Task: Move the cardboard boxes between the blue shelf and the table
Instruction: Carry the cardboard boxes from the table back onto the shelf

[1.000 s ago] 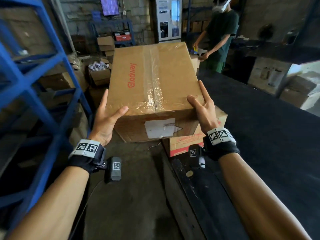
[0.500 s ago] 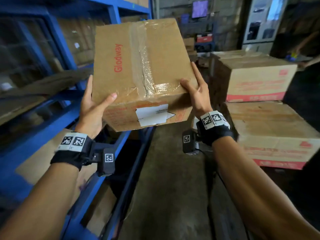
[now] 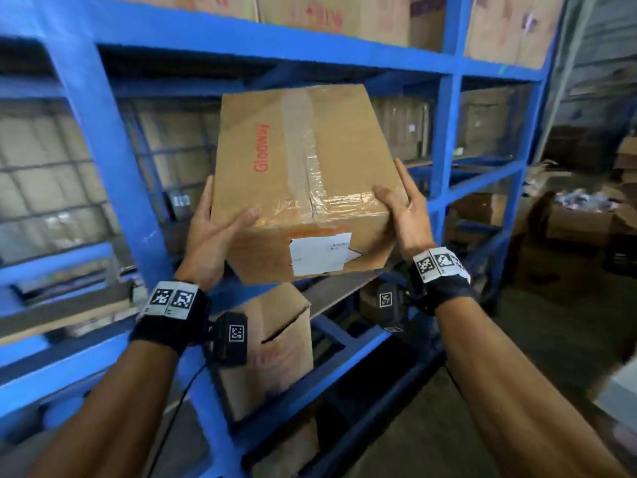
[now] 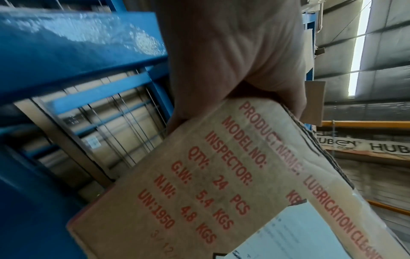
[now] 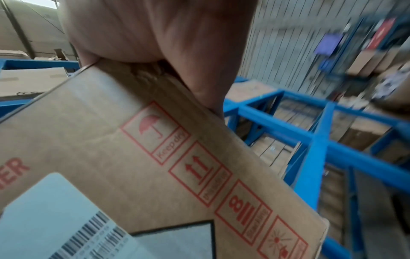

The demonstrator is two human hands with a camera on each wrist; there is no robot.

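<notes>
I hold a brown taped cardboard box (image 3: 303,174) marked "Glodway" in front of the blue shelf (image 3: 113,167), tilted with its far end raised. My left hand (image 3: 215,225) grips its near left corner, fingers up the side and thumb on top. My right hand (image 3: 406,212) grips the near right corner the same way. In the left wrist view the left hand (image 4: 233,52) cups the cardboard box (image 4: 199,192) beside the blue shelf (image 4: 66,43). In the right wrist view the right hand (image 5: 155,29) cups the cardboard box (image 5: 133,149) above the blue shelf (image 5: 315,145).
Under the held box another carton (image 3: 275,346) stands on a lower level, beside a bare board (image 3: 344,288). More cartons (image 3: 344,12) fill the top level and the back of the rack. Open boxes (image 3: 568,219) are piled on the floor at the right.
I have turned from the table to face the blue shelf, carrying the box with me and raising it. Both hands keep the same hold on its near corners.
</notes>
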